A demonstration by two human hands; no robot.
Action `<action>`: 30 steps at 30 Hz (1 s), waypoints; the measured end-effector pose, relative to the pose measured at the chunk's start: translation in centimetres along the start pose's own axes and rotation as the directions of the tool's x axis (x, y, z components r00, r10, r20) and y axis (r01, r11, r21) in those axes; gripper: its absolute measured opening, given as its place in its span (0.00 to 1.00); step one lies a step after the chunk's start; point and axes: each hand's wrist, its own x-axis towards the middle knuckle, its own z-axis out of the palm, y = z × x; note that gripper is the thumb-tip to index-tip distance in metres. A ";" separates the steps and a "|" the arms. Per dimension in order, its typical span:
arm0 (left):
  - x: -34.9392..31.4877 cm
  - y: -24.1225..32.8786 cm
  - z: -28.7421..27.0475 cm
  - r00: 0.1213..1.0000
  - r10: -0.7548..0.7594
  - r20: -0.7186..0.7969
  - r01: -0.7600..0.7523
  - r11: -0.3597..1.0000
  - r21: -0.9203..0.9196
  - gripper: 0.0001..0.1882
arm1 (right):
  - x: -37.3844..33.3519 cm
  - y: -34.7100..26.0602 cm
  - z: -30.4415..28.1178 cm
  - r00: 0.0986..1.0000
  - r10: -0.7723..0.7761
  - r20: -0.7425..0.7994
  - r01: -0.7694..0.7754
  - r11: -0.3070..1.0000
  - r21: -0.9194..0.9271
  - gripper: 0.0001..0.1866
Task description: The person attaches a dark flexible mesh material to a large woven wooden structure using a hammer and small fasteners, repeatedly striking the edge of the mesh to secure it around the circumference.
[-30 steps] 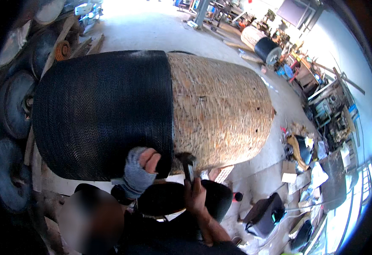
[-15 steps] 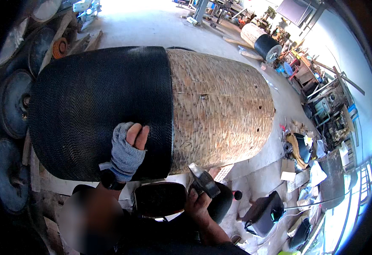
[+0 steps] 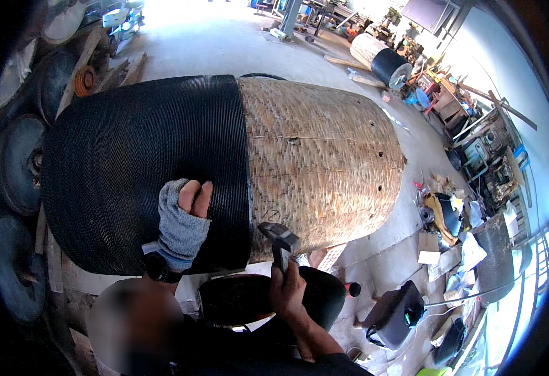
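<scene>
A large horizontal roller fills the middle. Its left half wears a black, finely ridged covering [image 3: 130, 144], while the right half is bare, nail-pocked wood [image 3: 324, 163]. My left hand [image 3: 187, 216], in a grey glove with bare fingertips, rests on the black covering near its right edge. Its fingers are bent together, and whatever they may pinch is too small or hidden to make out. In my bare right hand [image 3: 290, 289] is a hammer [image 3: 279, 238], gripped by its handle. The hammer's metal head appears over the lower wood, just right of the black edge; contact cannot be made out.
Large dark discs [image 3: 14, 260] stand along the left side. At the lower right are a dark box-like seat [image 3: 393, 313], a cardboard box [image 3: 428, 247] and scattered scraps. A smaller, partly black-covered roller [image 3: 390, 67] lies at the far right. Machinery lines the right wall.
My right hand has turned and lifted the hammer, bringing its head up and left over the wood. My left hand keeps its place on the covering. The whole view shifts slightly.
</scene>
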 end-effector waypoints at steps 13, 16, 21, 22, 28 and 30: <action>0.7 1.8 -1.8 0.991 0.087 0.099 -0.114 0.944 0.310 0.22 | -3.0 3.1 -0.6 0.986 0.160 0.053 -0.162 0.987 0.024 0.08; -0.5 5.4 -2.2 0.997 0.068 0.044 -0.073 0.989 0.126 0.23 | -4.2 4.3 -1.1 0.987 0.159 0.029 -0.160 0.987 0.028 0.07; -7.8 10.1 -0.8 0.996 0.024 0.086 -0.002 0.968 -0.250 0.25 | -4.8 4.4 -1.3 0.972 0.218 0.090 -0.226 0.970 0.094 0.09; -8.3 10.8 -0.5 0.993 -0.038 0.110 0.070 0.950 -0.303 0.26 | -4.8 4.1 -1.6 0.972 0.218 0.091 -0.227 0.968 0.105 0.10; -8.8 10.9 -0.7 0.973 -0.074 0.217 0.129 0.960 -0.250 0.27 | -5.1 4.2 -2.1 0.981 0.165 0.104 -0.173 0.982 0.071 0.12; -9.1 10.5 -0.5 0.972 -0.081 0.219 0.144 0.947 -0.288 0.28 | -5.3 4.2 -2.0 0.976 0.177 0.128 -0.188 0.979 0.078 0.12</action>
